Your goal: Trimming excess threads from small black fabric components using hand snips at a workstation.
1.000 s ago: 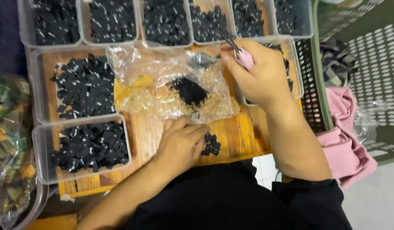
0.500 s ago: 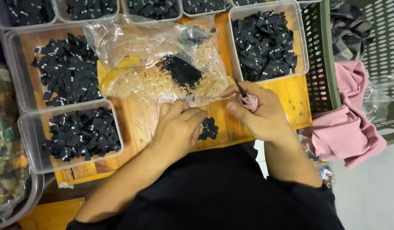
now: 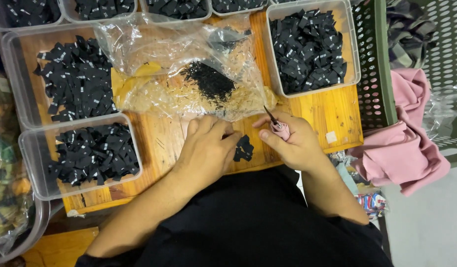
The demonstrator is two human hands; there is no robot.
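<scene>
My left hand (image 3: 205, 148) rests knuckles-up on the wooden board (image 3: 332, 111), its fingertips touching a small heap of black fabric labels (image 3: 244, 148). My right hand (image 3: 292, 141) is curled around a pink-handled thread snipper (image 3: 278, 126) whose dark blades point up and left, just right of that heap. A crumpled clear plastic bag (image 3: 179, 69) lies beyond both hands with a pile of black thread trimmings (image 3: 208, 81) on it.
Clear plastic tubs of black labels ring the board: one at the far right (image 3: 312, 47), two at the left (image 3: 75, 81) (image 3: 87, 155), more along the top edge. A green plastic crate (image 3: 374, 69) and pink cloth (image 3: 404, 148) lie to the right.
My right hand came down from the far right tub with the snipper to the board beside the label heap. My left hand stayed by the heap.
</scene>
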